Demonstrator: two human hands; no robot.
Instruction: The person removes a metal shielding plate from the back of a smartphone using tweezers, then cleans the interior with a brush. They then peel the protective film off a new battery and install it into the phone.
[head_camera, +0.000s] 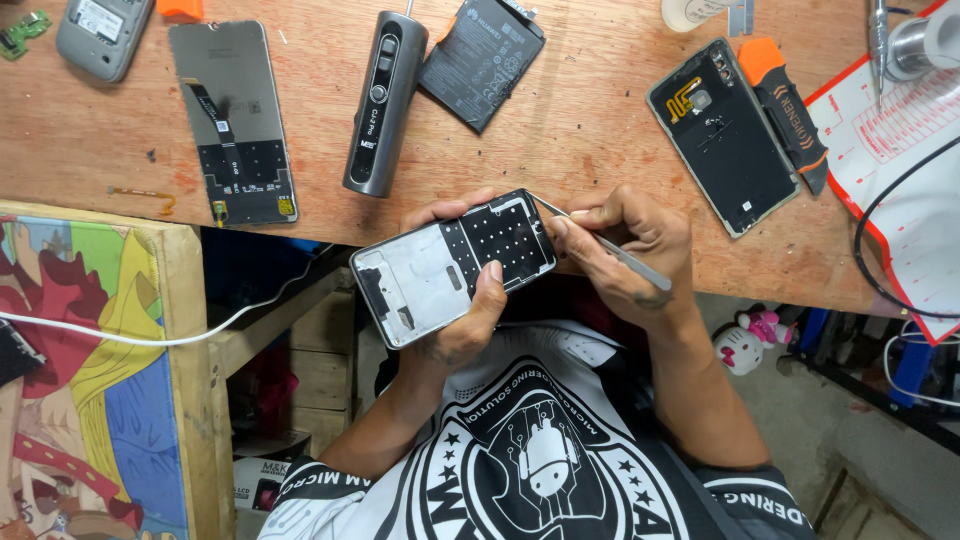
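My left hand (468, 305) grips a bare phone middle frame (440, 268), silver with a black perforated panel at its right end, held just in front of the wooden table edge. My right hand (625, 250) pinches thin metal tweezers (625, 255) whose tip touches the frame's upper right corner. A phone screen panel (232, 120) with its flex cable lies face down at the left of the table. A black phone battery (482, 58) rests at the top centre. A phone back cover (722, 135) lies at the right.
A grey cylindrical tool (384, 100) lies between screen and battery. An orange-and-black pry tool (785, 105) sits beside the back cover. A red-edged white mat (900, 170) with a black cable is far right. A colourful painted board (90, 380) sits lower left with a white cable across it.
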